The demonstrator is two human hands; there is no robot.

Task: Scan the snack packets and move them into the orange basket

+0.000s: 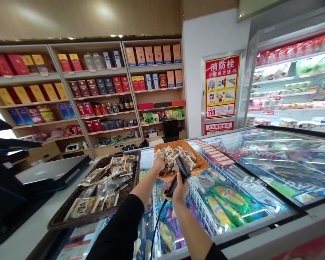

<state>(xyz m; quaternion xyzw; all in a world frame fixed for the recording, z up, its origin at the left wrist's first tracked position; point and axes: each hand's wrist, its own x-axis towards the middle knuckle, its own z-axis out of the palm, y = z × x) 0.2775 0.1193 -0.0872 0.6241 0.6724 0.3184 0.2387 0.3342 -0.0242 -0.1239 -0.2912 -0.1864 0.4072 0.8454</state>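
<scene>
My right hand [180, 188] is wrapped round the handle of a black barcode scanner [183, 168], its head tilted over an orange wicker basket [202, 163]. A black cord runs down from the scanner's handle. Small snack packets [188, 154] in cream and brown wrapping fill this basket. My left hand [159, 162] reaches in at the basket's left side, its fingers closed at the edge of a packet and partly hidden. To the left, a dark brown wicker tray [97, 216] holds more of the same kind of packets, some with black lettering.
The basket stands on the glass top of a chest freezer [233, 191] full of packaged frozen food. A counter with a flat grey device [54, 171] lies at left. Shelves of boxed bottles [103, 86] line the back wall; a lit open fridge [292, 86] is at right.
</scene>
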